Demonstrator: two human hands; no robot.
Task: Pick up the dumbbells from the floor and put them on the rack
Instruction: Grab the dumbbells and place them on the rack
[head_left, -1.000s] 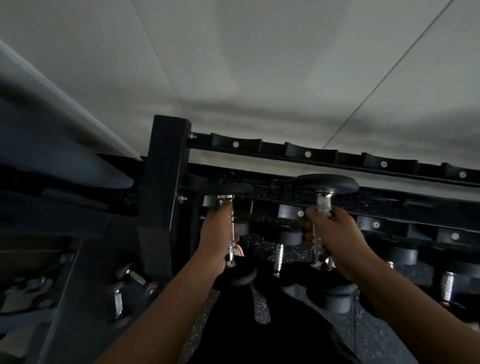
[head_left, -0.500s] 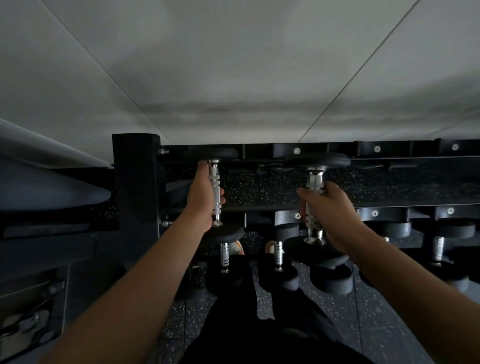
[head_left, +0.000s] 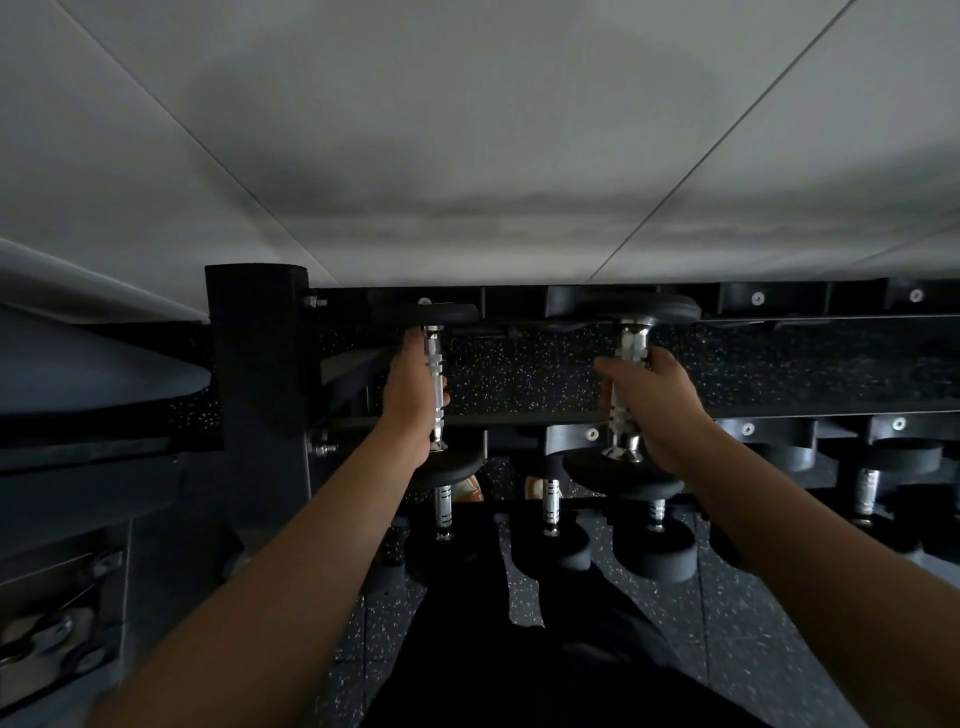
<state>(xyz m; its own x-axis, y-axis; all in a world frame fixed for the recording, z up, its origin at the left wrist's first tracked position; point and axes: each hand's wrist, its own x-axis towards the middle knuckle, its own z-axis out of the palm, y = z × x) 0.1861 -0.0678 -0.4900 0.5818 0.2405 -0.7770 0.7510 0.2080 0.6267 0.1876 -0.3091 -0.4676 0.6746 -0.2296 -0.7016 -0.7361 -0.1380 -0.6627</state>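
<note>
Left hand (head_left: 413, 400) clenched on left dumbbell (head_left: 435, 387) handle; right hand (head_left: 657, 408) clenched on right dumbbell (head_left: 626, 395). Both over top rack (head_left: 254, 353) tier, far heads at cradles. Judged heavy, rigid; knurled chrome mid-handle best hold.

Left hand (head_left: 413, 397) and right hand (head_left: 657, 402) each grip chrome dumbbell handle at top rack (head_left: 831, 304) tier.

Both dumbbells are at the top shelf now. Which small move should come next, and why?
Probably open both hands and pull them back. The left dumbbell and right dumbbell already seem to sit across the rack, ends at its cradles, while the left hand and right hand hold the handles.
</note>
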